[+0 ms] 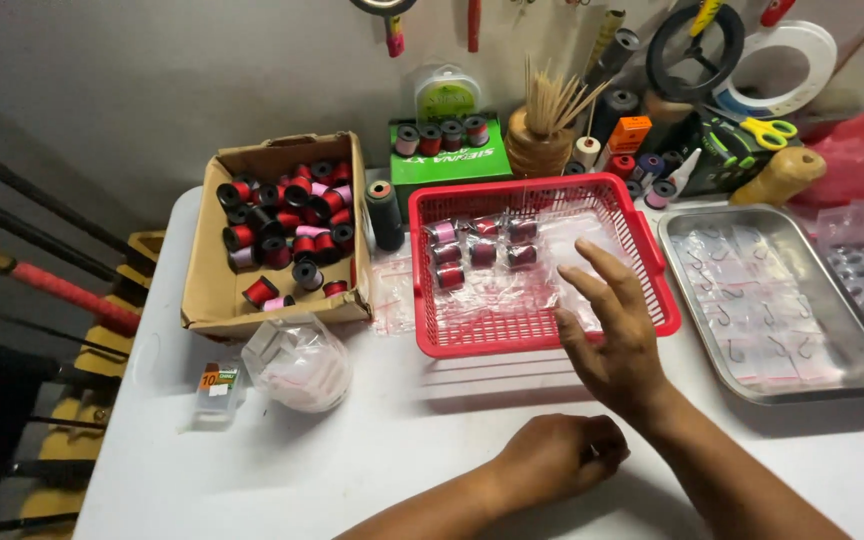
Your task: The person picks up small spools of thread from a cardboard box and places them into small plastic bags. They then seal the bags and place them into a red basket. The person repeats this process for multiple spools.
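**Bagged spools filling the red basket**

At left of frame I see a cardboard box point(214, 290) holding many loose thread spools point(287, 225). At centre, 9 bagged spools point(480, 252) lie in the red basket point(542, 335). My left hand point(557, 455) is curled shut, contents unseen; my right hand point(612, 335) hovers spread over the basket's lower right.

Cardboard box point(214, 290) of thread spools point(287, 225)
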